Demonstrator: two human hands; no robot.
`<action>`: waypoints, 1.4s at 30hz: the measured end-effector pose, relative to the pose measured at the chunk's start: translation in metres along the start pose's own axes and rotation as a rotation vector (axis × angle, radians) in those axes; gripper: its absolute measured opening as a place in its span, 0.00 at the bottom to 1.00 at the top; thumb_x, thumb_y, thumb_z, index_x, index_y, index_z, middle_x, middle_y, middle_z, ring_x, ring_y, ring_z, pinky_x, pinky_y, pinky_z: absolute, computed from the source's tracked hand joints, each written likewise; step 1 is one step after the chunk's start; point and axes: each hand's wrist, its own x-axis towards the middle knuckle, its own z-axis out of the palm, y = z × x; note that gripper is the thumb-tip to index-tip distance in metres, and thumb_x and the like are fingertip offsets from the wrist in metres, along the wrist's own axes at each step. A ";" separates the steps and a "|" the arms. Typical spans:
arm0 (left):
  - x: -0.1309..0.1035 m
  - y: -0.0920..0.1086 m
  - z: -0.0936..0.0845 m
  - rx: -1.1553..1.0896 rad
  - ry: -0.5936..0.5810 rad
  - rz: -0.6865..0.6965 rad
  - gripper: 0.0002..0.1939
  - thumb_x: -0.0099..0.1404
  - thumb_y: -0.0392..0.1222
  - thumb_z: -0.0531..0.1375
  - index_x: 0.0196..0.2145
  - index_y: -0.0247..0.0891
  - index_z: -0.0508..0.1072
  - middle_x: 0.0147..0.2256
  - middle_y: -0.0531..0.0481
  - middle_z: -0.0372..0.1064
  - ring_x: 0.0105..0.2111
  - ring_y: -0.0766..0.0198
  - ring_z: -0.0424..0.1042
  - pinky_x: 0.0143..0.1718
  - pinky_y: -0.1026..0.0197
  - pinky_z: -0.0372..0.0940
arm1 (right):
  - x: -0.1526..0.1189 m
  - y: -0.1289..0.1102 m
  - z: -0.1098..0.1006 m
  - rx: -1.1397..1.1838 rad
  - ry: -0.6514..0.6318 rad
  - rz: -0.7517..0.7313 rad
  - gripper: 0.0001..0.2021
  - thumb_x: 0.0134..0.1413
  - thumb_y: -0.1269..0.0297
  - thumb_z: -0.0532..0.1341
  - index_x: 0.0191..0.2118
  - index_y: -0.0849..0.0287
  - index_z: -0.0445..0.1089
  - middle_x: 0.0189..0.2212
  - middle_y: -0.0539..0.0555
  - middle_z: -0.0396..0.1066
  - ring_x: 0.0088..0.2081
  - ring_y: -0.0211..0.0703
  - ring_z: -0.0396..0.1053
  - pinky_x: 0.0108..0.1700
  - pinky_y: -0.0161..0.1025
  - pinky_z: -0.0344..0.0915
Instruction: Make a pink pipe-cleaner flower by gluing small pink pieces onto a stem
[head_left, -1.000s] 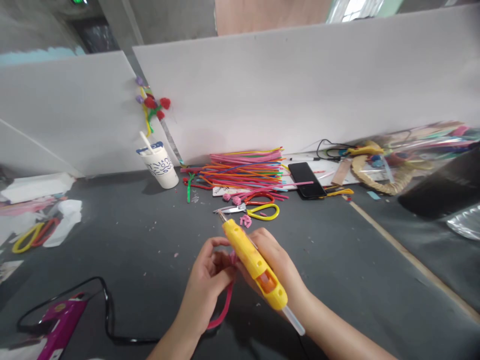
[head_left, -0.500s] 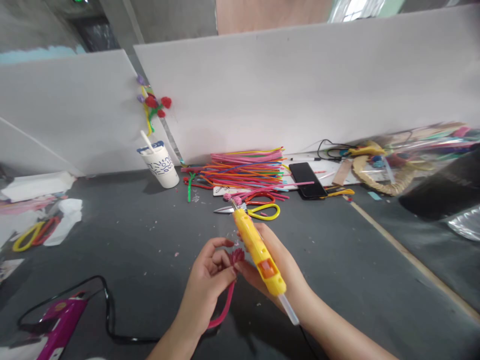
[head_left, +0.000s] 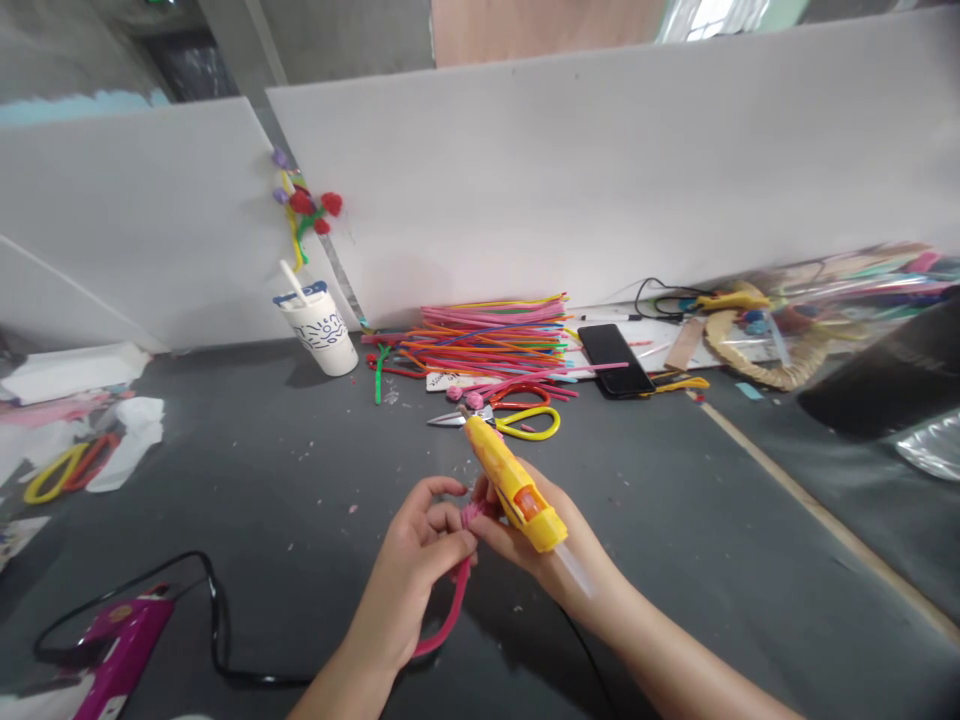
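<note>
Low over the dark table, my left hand (head_left: 420, 560) pinches a pink pipe cleaner (head_left: 452, 610). Its fuzzy, bunched end sits between the thumb and fingers, and the rest curves down toward the wrist. My right hand (head_left: 536, 525) is closed around a yellow hot glue gun (head_left: 510, 480), with a clear glue stick (head_left: 576, 570) poking from its back end. The gun's nozzle points away from me, toward the scissors. My right thumb and fingertips also touch the bunched pink end. Part of that end is covered by fingers.
Scissors (head_left: 536, 422) with red and yellow handles lie ahead, before a pile of colored pipe cleaners (head_left: 487, 340). Nearby are a phone (head_left: 615, 360) and a white cup (head_left: 322, 330). A black cord (head_left: 217, 620) runs from a magenta power strip (head_left: 124, 650) at left.
The glue gun has tilted and shifted slightly down and left in my right hand. The bunched pink end has turned between my fingers. My left hand stays nearly in place.
</note>
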 end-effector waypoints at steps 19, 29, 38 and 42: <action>-0.007 -0.004 -0.001 0.628 0.199 0.497 0.09 0.52 0.33 0.68 0.29 0.43 0.75 0.25 0.53 0.74 0.26 0.62 0.71 0.33 0.63 0.63 | 0.003 -0.007 -0.005 0.003 0.028 0.004 0.06 0.51 0.64 0.62 0.33 0.55 0.64 0.29 0.49 0.69 0.30 0.40 0.68 0.34 0.36 0.66; 0.002 0.003 -0.018 0.325 0.110 0.365 0.04 0.58 0.38 0.65 0.26 0.41 0.75 0.26 0.54 0.69 0.27 0.66 0.66 0.29 0.68 0.61 | 0.004 -0.004 -0.008 0.104 0.047 0.007 0.07 0.51 0.65 0.63 0.32 0.53 0.62 0.29 0.49 0.68 0.28 0.39 0.66 0.32 0.35 0.66; 0.002 0.001 -0.022 0.377 0.052 0.255 0.18 0.67 0.39 0.51 0.19 0.41 0.56 0.18 0.59 0.50 0.19 0.69 0.51 0.20 0.66 0.49 | 0.005 -0.005 -0.009 0.169 0.039 0.024 0.09 0.48 0.65 0.65 0.31 0.53 0.63 0.30 0.49 0.68 0.30 0.40 0.66 0.34 0.37 0.66; 0.008 0.006 -0.026 0.413 0.072 0.274 0.22 0.67 0.42 0.53 0.16 0.40 0.55 0.16 0.60 0.49 0.18 0.70 0.51 0.19 0.66 0.50 | 0.005 -0.008 -0.012 0.203 -0.002 0.024 0.09 0.49 0.65 0.65 0.31 0.53 0.62 0.30 0.49 0.69 0.30 0.40 0.66 0.34 0.37 0.66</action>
